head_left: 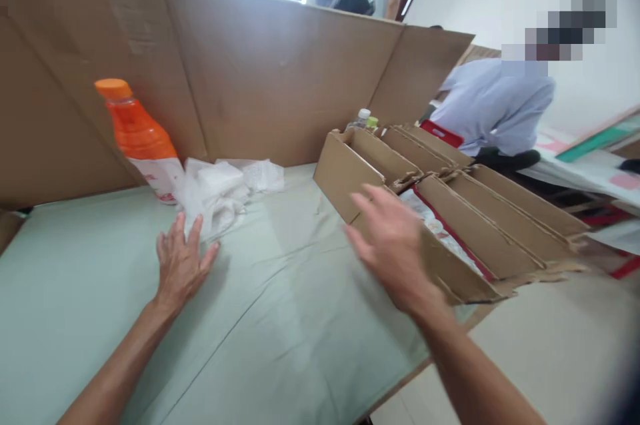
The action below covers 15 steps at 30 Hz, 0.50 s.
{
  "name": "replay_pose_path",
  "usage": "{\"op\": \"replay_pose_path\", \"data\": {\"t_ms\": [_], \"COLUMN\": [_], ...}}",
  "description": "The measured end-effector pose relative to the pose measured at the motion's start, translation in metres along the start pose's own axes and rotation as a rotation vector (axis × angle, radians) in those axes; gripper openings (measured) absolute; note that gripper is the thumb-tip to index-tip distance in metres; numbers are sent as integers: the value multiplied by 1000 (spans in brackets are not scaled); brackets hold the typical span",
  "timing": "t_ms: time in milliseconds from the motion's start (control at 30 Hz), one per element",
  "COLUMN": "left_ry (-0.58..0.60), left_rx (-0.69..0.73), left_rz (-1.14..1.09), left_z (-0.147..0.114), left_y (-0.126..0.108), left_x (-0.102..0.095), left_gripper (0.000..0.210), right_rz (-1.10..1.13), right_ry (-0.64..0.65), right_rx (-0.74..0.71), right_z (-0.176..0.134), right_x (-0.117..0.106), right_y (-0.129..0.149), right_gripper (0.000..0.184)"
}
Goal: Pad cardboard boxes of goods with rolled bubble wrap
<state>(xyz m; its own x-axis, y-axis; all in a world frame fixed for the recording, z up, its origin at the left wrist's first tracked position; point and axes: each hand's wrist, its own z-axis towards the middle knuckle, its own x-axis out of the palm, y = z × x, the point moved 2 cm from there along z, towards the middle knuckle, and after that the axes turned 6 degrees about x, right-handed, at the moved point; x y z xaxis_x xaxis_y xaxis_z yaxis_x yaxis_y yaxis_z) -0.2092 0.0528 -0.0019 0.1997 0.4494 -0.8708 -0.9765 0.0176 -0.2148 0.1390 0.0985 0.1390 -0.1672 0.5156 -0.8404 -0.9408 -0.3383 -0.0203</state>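
My left hand (183,262) is over the left part of the table, fingers spread, holding nothing. Just beyond its fingertips lies a crumpled heap of white, bubble-wrap-like plastic (220,192). Behind that heap stands an orange bottle (143,138) with an orange cap and a white lower part. On the right, my right hand (387,238) is slightly blurred, its fingers apart and nothing in them. It is in front of the near side of a divided cardboard box (345,175); whether it touches the cardboard I cannot tell. A red-edged package with white contents (445,232) sits in one compartment.
A tall cardboard screen (280,72) runs along the back of the table (280,338), which has a pale green cover. Bottle tops (364,115) show behind the box. A person in a light blue shirt (500,102) sits at the right; another stands beyond the screen.
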Motion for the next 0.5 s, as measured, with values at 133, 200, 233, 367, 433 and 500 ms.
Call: {"op": "replay_pose_path", "data": {"t_ms": [133,200,233,367,433,500], "left_ry": [30,58,64,62,65,40], "left_rx": [19,22,14,-117,-225,-315], "left_rz": [-76,-139,-174,-324,-401,-453], "left_z": [-52,-79,-92,-131,-142,-149], "left_y": [-26,-38,-43,-51,-48,-43], "left_x": [-9,-8,-8,-19,-32,-48], "left_gripper": [60,58,57,55,57,60], "right_rz": [-434,-371,-322,-174,-42,130], "right_ry": [156,251,259,75,-20,-50], "right_rx": [214,224,194,-88,-252,-393], "right_z": [-45,-58,-62,-62,-59,-58], "right_x": [-29,-29,-29,-36,-44,-54], "right_y": [-110,-132,-133,-87,-50,-12], "right_gripper": [41,29,26,26,25,21]}}
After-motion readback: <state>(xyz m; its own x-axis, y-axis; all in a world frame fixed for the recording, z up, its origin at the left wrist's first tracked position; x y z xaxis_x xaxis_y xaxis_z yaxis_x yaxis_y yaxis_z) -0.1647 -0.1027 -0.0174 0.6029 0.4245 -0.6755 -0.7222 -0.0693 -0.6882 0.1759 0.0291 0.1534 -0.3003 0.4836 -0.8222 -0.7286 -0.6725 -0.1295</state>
